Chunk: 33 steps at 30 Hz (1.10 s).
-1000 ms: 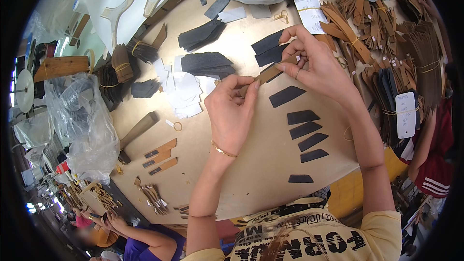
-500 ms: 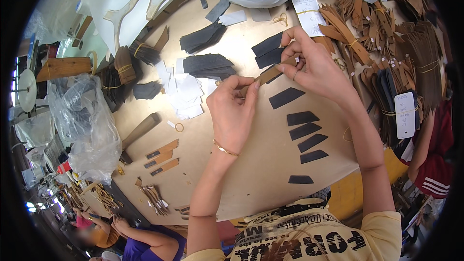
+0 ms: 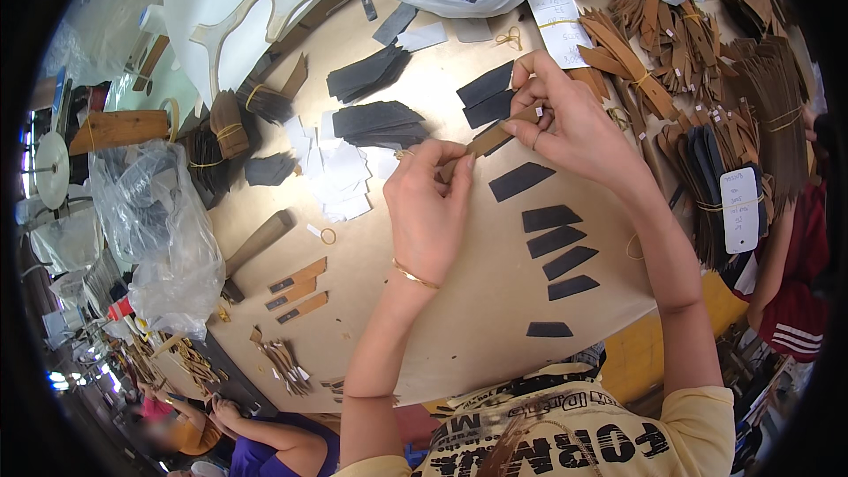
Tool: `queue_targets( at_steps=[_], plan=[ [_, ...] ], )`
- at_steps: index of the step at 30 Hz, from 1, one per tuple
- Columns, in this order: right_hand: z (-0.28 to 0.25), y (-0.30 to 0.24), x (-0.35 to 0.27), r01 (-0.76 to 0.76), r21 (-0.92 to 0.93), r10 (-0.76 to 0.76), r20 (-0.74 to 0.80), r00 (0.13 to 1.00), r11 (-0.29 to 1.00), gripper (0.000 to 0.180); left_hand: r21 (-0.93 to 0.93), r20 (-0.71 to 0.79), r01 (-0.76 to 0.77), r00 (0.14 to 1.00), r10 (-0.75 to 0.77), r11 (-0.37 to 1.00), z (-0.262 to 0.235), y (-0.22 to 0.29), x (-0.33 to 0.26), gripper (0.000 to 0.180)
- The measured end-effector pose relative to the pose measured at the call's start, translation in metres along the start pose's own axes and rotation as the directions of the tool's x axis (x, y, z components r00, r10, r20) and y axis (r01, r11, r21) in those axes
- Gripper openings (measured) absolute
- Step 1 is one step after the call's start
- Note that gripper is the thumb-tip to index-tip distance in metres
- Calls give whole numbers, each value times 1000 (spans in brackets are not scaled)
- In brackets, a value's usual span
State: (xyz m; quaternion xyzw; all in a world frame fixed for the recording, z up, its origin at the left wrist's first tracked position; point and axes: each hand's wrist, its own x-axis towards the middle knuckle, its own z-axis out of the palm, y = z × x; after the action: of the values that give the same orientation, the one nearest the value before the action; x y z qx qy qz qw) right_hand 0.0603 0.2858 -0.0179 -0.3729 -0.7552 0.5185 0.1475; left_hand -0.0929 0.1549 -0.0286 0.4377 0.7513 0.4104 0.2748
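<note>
A narrow brown leather strip [image 3: 491, 136] spans the space between my two hands, just above the table. My left hand [image 3: 428, 208] pinches its near left end between thumb and fingertips. On the far right end, the thumb and fingers of my right hand [image 3: 574, 128] are closed, and a small white tip shows by them. Two dark pieces [image 3: 488, 95] lie just beyond the strip, partly behind my right fingers. A single dark slant-ended piece [image 3: 521, 182] rests below it, with a column of several similar pieces [image 3: 554, 239] running toward me.
Dark stacks [image 3: 369, 72] and white slips [image 3: 340, 172] lie left of my hands. A wooden-handled tool [image 3: 263, 240] and brown strips [image 3: 300, 286] sit nearer left. Bundled brown strips [image 3: 618, 44] crowd the right edge. A plastic bag [image 3: 433, 2] holds dark pieces. Co-workers' arms [image 3: 265, 442] show lower left.
</note>
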Motion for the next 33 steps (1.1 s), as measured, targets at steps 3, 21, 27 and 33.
queue_targets(
  at_steps=[3, 21, 27, 33],
  plan=[
    [0, 1, 0, -5, -9, 5, -2, 1000, 1000, 40, 79, -22, -89, 996, 91, 993, 2, 0, -3, 12],
    [-14, -5, -8, -56, 53, 58, -26, 998, 997, 46, 760, 123, -313, 930, 347, 570, 6, -1, -25, 39],
    [-18, 3, -9, -59, 116, 63, -34, 997, 991, 46, 887, 124, -249, 940, 318, 389, 23, 4, -43, 53],
    [-16, 8, -8, -17, 86, 24, -81, 996, 996, 45, 903, 167, -267, 940, 299, 335, 30, 10, -44, 54]
  ],
)
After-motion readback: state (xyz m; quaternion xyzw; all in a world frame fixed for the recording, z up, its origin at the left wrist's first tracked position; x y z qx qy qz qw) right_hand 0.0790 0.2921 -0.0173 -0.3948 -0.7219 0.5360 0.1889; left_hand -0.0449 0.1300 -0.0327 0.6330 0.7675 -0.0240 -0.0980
